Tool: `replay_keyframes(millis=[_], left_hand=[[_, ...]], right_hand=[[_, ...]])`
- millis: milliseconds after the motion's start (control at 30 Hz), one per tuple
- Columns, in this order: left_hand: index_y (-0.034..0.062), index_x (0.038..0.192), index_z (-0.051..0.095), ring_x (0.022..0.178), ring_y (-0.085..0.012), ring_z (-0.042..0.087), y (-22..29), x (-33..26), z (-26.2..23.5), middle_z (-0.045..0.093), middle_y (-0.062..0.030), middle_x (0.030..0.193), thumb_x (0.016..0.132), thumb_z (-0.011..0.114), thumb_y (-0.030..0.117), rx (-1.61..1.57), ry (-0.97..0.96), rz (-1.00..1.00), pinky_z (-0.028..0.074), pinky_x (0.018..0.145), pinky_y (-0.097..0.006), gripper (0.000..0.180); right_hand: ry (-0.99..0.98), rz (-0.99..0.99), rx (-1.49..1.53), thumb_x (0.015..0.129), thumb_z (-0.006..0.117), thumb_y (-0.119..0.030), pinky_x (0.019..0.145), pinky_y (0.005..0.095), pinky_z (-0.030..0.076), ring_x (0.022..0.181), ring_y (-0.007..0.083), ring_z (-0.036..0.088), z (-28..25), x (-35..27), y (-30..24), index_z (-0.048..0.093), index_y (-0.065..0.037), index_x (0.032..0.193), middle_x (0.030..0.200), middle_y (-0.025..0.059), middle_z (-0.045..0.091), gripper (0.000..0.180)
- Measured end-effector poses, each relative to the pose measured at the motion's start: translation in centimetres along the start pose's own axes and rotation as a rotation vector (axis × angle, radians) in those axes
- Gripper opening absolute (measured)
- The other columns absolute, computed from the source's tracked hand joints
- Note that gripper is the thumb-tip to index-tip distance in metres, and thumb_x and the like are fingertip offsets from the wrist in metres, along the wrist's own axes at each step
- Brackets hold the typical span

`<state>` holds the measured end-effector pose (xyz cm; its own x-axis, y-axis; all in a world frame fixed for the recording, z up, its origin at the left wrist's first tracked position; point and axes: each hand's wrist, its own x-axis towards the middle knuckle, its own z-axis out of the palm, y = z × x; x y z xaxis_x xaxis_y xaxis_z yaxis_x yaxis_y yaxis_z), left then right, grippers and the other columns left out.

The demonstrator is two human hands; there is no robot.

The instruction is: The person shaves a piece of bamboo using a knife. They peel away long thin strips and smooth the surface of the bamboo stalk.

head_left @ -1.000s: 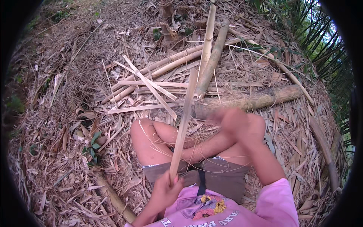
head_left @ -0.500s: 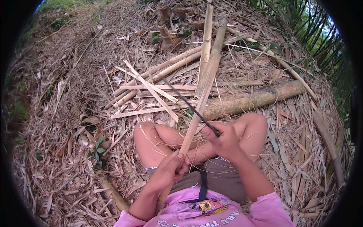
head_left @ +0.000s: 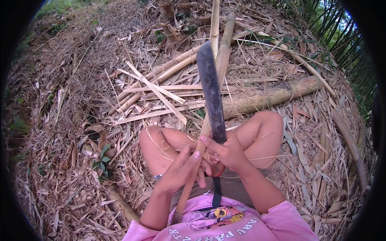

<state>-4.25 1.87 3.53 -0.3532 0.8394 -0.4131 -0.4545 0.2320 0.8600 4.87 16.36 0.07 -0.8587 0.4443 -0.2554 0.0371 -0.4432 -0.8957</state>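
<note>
A long split bamboo strip (head_left: 187, 194) runs from my lap up and away over the bamboo pieces ahead. My left hand (head_left: 179, 172) is closed around its near part, thumb on top. My right hand (head_left: 232, 154) grips the handle of a machete (head_left: 211, 90), whose reddish end shows below the fingers. The broad dark blade points away from me, its flat face up, and covers part of the strip. My right thumb lies at the strip, close to the left fingers. Thin curled shavings rest on my crossed legs (head_left: 257, 130).
A thick bamboo pole (head_left: 273, 95) lies just beyond my right knee. Several pale split strips (head_left: 155, 87) are crossed on the ground ahead, near thinner poles (head_left: 177, 69). Cut stumps (head_left: 171, 32) stand farther off. Dry leaves cover the ground, and a small green plant (head_left: 103, 158) grows at left.
The machete has swung from pointing up-left, edge-on, to nearly straight away with its flat face showing. My right hand has come in beside the left, against the strip.
</note>
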Motion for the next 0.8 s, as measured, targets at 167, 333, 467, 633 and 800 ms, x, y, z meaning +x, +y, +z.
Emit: replay_keyframes(millis=[167, 333, 467, 633, 800], left_hand=[[-0.0001, 0.127, 0.045, 0.045, -0.0125, 0.050, -0.4, 0.7, -1.2, 0.055, -0.0072, 0.077, 0.108, 0.037, 0.031, 0.084, -0.060, -0.019, 0.043, 0.039, -0.025, 0.038], [0.0005, 0.114, 0.054, 0.049, -0.0091, 0.046, -0.5, -0.2, 0.4, 0.052, -0.0029, 0.076, 0.107, 0.040, 0.021, 0.082, 0.037, -0.035, 0.039, 0.041, -0.024, 0.025], [0.0002, 0.103, 0.056, 0.054, -0.0081, 0.045, -3.2, 0.0, 0.0, 0.053, -0.0028, 0.077, 0.106, 0.042, 0.017, 0.424, 0.177, 0.288, 0.037, 0.046, -0.024, 0.022], [-0.0010, 0.098, 0.058, 0.060, -0.0071, 0.046, -3.2, -0.4, 0.5, 0.055, -0.0027, 0.077, 0.106, 0.042, 0.016, 0.592, 0.268, 0.375, 0.037, 0.052, -0.025, 0.025], [-0.0018, 0.097, 0.058, 0.064, -0.0077, 0.048, -2.5, -0.9, 1.1, 0.054, -0.0020, 0.076, 0.105, 0.043, 0.016, 0.567, 0.282, 0.265, 0.039, 0.054, -0.026, 0.025]], right_hand=[[0.188, -0.493, -0.648, 0.092, 0.066, -0.050, 0.049, 0.0310, 0.046, 0.050, 0.0204, 0.059, 0.1, -0.7, -0.7, 0.069, -0.003, 0.084, 0.057, 0.0085, 0.061, 0.048], [0.192, -0.703, -1.302, 0.085, 0.061, -0.066, 0.048, 0.0358, 0.050, 0.051, 0.0264, 0.064, -0.5, -1.7, -1.3, 0.068, -0.005, 0.075, 0.057, 0.0121, 0.061, 0.062], [0.220, -0.807, -1.362, 0.082, 0.061, -0.069, 0.047, 0.0389, 0.046, 0.047, 0.0269, 0.059, 0.2, -1.6, -1.6, 0.052, -0.007, 0.060, 0.054, 0.0093, 0.055, 0.067], [0.127, -0.876, -1.410, 0.081, 0.062, -0.070, 0.045, 0.0353, 0.049, 0.045, 0.0244, 0.061, -1.5, 0.1, -1.5, 0.057, -0.009, 0.059, 0.052, 0.0084, 0.057, 0.065], [0.087, -0.916, -1.305, 0.081, 0.062, -0.069, 0.046, 0.0374, 0.045, 0.046, 0.0258, 0.058, -1.0, 0.5, -1.3, 0.052, -0.007, 0.059, 0.053, 0.0084, 0.053, 0.067]])
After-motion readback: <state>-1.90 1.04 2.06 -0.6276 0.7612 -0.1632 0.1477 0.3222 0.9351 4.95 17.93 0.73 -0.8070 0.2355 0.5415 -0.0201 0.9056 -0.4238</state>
